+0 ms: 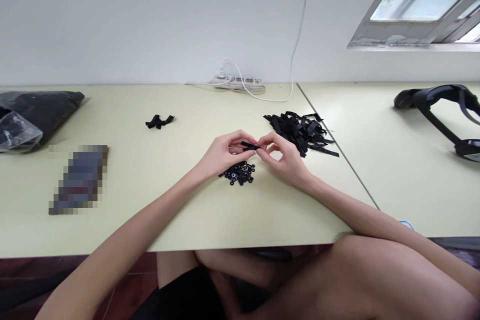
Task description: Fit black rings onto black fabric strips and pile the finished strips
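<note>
Between my two hands is a short black fabric strip (pixel 249 146), pinched by the fingertips of both. My left hand (pixel 228 151) is closed on its left part, and my right hand (pixel 282 154) pinches the right end, where fingertips hide the detail. Just below them lies a small heap of black ring-shaped pieces (pixel 240 174), several with a hole in the middle. Beyond my right hand a large loose pile of black fabric strips (pixel 300 130) covers part of the table. A smaller cluster of black strips (pixel 159 121) sits apart, to the left.
A white power strip (pixel 238 82) with a cable rests against the wall. At the far left are a dark plastic bag (pixel 45 115) and a blurred-out flat object (pixel 79 180). A black headset-like strap (pixel 431 110) stands at the right. A seam (pixel 337 145) crosses the table.
</note>
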Tool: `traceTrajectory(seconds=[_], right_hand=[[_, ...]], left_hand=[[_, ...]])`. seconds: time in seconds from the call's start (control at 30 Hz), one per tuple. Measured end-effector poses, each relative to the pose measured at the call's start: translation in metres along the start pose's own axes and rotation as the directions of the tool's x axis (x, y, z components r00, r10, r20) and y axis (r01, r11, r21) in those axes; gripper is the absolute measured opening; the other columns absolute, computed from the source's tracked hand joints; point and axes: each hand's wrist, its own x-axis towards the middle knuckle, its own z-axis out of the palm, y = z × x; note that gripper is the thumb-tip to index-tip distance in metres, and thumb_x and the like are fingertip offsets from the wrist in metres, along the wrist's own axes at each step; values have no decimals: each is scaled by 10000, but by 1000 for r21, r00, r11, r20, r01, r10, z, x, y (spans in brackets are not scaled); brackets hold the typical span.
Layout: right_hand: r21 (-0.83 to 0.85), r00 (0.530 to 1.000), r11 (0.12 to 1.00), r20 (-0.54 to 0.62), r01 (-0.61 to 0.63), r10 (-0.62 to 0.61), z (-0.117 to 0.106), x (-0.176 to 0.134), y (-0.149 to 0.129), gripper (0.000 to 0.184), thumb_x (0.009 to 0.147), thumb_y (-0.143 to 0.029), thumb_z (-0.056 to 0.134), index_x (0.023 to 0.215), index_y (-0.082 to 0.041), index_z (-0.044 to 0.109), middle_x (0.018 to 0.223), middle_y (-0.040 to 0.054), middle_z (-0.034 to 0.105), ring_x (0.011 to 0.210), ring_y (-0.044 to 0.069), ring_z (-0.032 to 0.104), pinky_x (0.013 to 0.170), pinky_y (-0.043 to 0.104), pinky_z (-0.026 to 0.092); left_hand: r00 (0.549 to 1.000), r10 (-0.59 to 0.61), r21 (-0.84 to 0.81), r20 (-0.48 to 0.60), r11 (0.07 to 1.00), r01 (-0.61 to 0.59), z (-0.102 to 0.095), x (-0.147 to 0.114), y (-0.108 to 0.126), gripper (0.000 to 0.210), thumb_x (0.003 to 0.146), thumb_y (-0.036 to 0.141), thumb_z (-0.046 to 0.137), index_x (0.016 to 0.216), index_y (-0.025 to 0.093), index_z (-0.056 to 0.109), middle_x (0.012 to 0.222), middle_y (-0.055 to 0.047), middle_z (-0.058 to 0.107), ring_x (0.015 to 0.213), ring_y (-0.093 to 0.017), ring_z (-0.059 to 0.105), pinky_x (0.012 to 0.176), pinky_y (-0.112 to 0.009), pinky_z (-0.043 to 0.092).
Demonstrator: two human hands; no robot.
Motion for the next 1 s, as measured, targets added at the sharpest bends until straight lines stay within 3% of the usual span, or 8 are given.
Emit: traceTrajectory(seconds=[0.27, 0.47, 0.6, 0.77, 0.9, 1.0], right_hand=[[8, 1000, 1000, -6, 27, -27, -1, 0, 2, 52, 1049, -260, 723, 1092, -281, 703, 1048, 19, 728, 886, 172, 700, 755, 358, 630], [-4, 999, 999, 3, 50, -50, -1, 0, 3, 61, 1068, -268, 702, 1121, -289, 725, 1129, 39, 703, 914, 175, 681, 764, 362, 636], [10, 1000, 1000, 8, 18, -18, -1, -1, 2, 48, 1082, -308, 686, 1113, -284, 715, 1118, 38, 714, 940, 185, 688, 784, 371, 621], [30, 999, 998, -9, -49, 49, -5, 1, 1, 174, 1155, -365, 549, 1143, -285, 702, 1140, 56, 732, 1010, 219, 705, 827, 415, 590], [7, 998, 998, -24, -57, 57, -9, 3, 5, 157, 1137, -352, 553, 1126, -281, 693, 1152, 62, 740, 1030, 229, 704, 840, 419, 589], [-15, 997, 998, -57, -59, 58, -11, 6, 11, 144, 1127, -338, 561, 1115, -277, 691, 1145, 59, 736, 1020, 223, 701, 836, 411, 579]], left_hand=[[998, 52, -2, 18, 999, -52, -1, -1, 0, 296, 908, 226, 844, 1195, 223, 772, 1246, -57, 794, 1000, -167, 789, 1052, -377, 663], [1000, 0, -29, -6, 1000, 0, 0, 0, 0, 234, 1000, 369, 826, 1168, 214, 776, 1220, -78, 804, 991, -196, 807, 966, -380, 672], [999, -43, -96, -29, 995, 40, -1, 1, 1, 263, 996, 442, 853, 1105, 210, 791, 1133, -75, 837, 1020, -227, 833, 1022, -414, 668], [990, -121, -201, -75, 974, 104, -5, 2, -2, 334, 965, 495, 902, 1145, 239, 783, 1020, -62, 866, 989, -242, 861, 1071, -456, 677], [988, -123, -201, -93, 974, 103, -6, 5, -6, 355, 935, 507, 921, 1137, 238, 809, 1042, -75, 871, 1003, -248, 861, 1080, -468, 675], [982, -63, -141, -177, 989, 38, -22, 12, -8, 286, 919, 428, 915, 1096, 215, 842, 1100, -92, 875, 1008, -236, 847, 1072, -449, 674]])
